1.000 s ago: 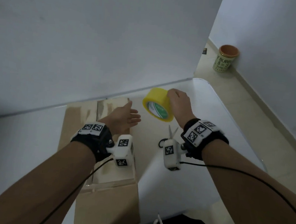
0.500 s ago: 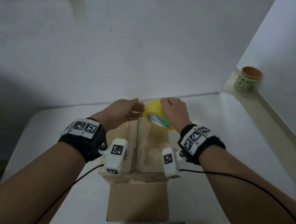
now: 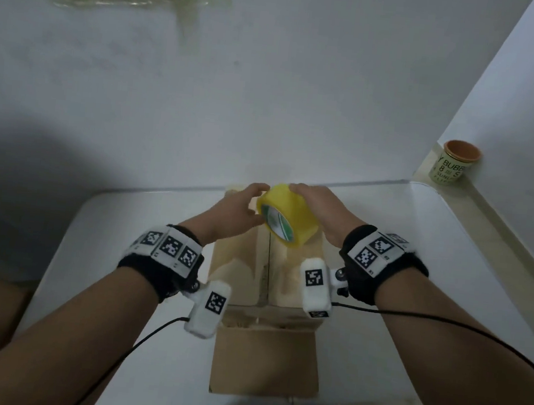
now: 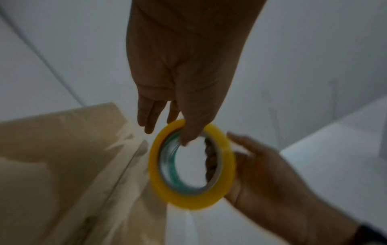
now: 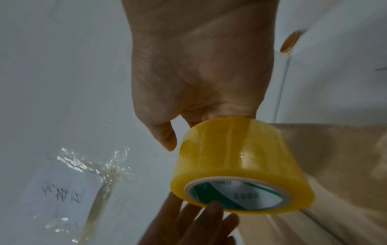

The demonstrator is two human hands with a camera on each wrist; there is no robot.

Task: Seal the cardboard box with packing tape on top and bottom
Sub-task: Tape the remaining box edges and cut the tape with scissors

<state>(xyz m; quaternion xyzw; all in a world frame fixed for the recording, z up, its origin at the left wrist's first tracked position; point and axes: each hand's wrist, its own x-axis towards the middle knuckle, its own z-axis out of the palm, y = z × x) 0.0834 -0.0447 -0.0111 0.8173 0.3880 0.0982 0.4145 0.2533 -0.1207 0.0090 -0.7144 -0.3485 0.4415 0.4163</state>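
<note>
The roll (image 3: pixel 287 216) of yellow packing tape is held in the air over the far end of the box (image 3: pixel 269 287), between the two hands. The right hand (image 3: pixel 319 209) grips it from the far side, fingers curled over the outer band and the thumb at its edge. The left hand (image 3: pixel 233 212) meets it from the other side: in the left wrist view the thumb hooks into the core while the other fingers (image 4: pixel 149 114) hang straight and close together just beyond the rim.

By the look of it, the step in hand is finding and lifting the loose end of the tape. No free strip shows between the roll and the box, so nothing is being laid yet. The box top, below the fingers, already carries glossy tape along its centre seam; whether this face is the top or the bottom cannot be told. The next move probably calls for a fingernail on the band to catch the end, then a pull toward the far edge of the box, keeping the strip flat and off itself.

The core label is green and white with print too blurred to read. The cup (image 3: pixel 455 166) on the floor, well right of the right hand, reads "BUBB" and "8" in part. A taped sheet (image 5: pixel 62 194) on the wall bears handwriting that cannot be read.
</note>
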